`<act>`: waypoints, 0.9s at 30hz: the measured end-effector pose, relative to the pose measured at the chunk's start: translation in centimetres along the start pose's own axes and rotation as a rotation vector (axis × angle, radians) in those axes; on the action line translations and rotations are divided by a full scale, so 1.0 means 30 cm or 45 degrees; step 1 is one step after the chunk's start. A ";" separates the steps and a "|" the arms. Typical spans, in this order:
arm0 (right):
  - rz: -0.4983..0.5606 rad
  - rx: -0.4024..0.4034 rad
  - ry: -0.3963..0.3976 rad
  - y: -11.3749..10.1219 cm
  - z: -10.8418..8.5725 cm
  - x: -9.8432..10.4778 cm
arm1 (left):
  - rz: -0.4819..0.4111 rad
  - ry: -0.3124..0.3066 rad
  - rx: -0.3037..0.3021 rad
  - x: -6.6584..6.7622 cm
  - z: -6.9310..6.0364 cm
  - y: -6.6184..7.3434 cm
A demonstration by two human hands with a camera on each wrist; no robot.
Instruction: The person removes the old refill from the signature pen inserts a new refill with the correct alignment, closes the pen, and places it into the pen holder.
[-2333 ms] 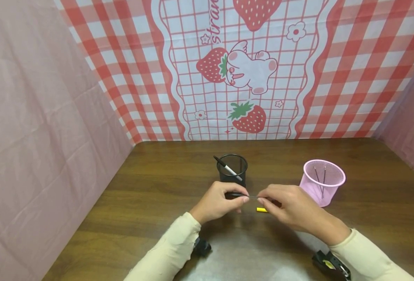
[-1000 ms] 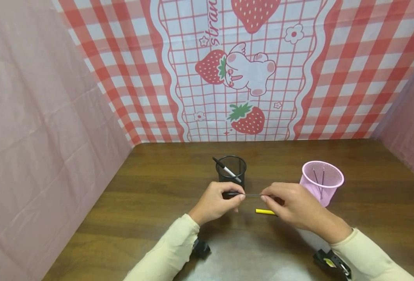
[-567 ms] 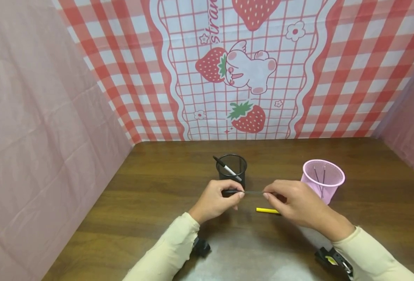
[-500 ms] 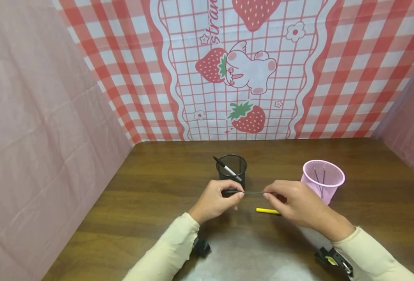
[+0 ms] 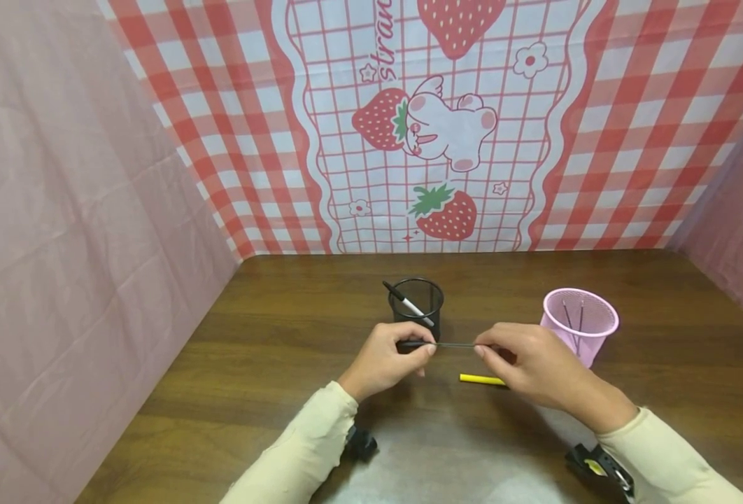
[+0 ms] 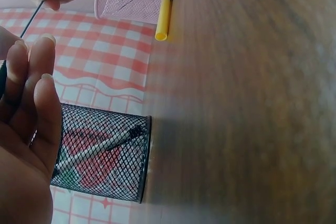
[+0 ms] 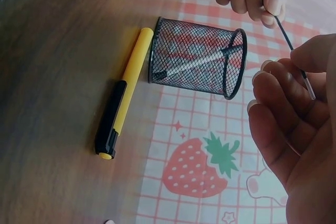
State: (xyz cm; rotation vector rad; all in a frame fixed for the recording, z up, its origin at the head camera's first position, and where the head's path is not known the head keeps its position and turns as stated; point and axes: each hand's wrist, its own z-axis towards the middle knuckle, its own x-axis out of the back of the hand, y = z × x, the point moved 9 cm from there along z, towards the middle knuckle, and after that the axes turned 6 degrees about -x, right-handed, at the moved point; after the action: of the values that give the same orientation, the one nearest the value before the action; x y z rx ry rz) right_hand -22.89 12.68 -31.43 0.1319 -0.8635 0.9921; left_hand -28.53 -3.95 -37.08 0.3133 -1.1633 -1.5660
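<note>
My left hand (image 5: pixel 387 357) grips a dark, thicker pen part (image 5: pixel 411 344), mostly covered by the fingers. From it a thin dark pen refill (image 5: pixel 455 344) runs level across to my right hand (image 5: pixel 535 360), which pinches it between thumb and fingertips. In the right wrist view the pale end of the refill (image 7: pixel 308 85) sticks out past my right thumb. Below the hands a yellow pen barrel (image 5: pixel 481 379) lies on the table; its black clip (image 7: pixel 111 108) shows in the right wrist view. The barrel's near end (image 6: pixel 161 36) looks hollow in the left wrist view.
A black mesh pen holder (image 5: pixel 403 322) stands just behind my left hand, with a black-and-white marker (image 5: pixel 412 308) leaning in it. Behind my right hand is a pink mesh holder (image 5: pixel 592 344) containing two thin dark sticks (image 5: pixel 581 318). A checked strawberry cloth (image 5: pixel 271 175) backs the table.
The hands have moved apart, the right one slightly rightward and the left one slightly leftward. A longer stretch of refill shows between them, and more of the yellow barrel is uncovered.
</note>
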 end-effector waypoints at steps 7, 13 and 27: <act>0.007 -0.008 0.003 0.006 -0.002 0.002 | 0.010 0.004 -0.030 0.007 -0.001 0.005; 0.007 -0.001 0.006 0.006 -0.003 0.001 | 0.008 -0.002 -0.052 0.010 -0.002 0.009; -0.022 -0.012 -0.009 0.009 -0.001 0.001 | 0.014 0.010 -0.033 0.016 -0.003 -0.004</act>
State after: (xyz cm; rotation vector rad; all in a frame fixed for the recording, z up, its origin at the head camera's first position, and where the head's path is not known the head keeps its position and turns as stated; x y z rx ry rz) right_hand -23.06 12.89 -31.51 0.1343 -0.8719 0.9721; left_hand -28.71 -4.42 -37.05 0.2951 -1.1356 -1.5676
